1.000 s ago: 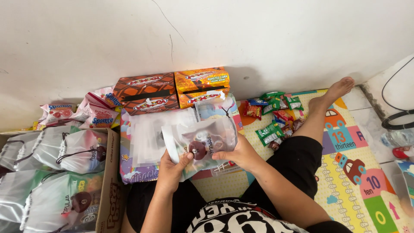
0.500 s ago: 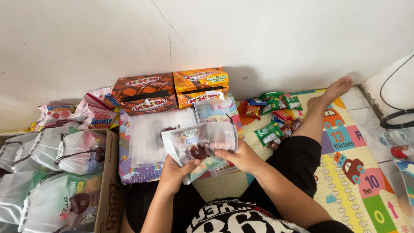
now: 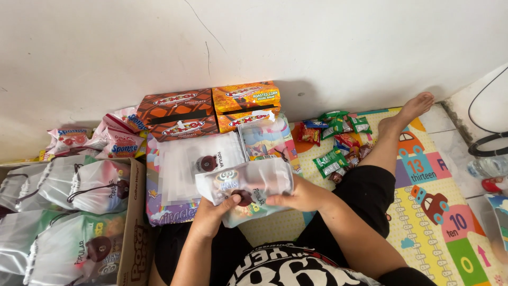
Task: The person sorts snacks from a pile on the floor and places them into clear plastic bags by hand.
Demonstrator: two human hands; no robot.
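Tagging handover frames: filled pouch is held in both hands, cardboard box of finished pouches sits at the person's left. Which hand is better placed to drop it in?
Left, probably. The left hand grips the pouch at its end nearest the cardboard box; the right hand holds the far end and would have to cross over.

The pouch (image 3: 248,185) in both hands looked like thin, translucent, matt cloth. At ten o'clock lay glossy printed card boxes (image 3: 209,108); at two o'clock shiny foil wrappers (image 3: 333,140) on a smooth foam mat (image 3: 450,212).
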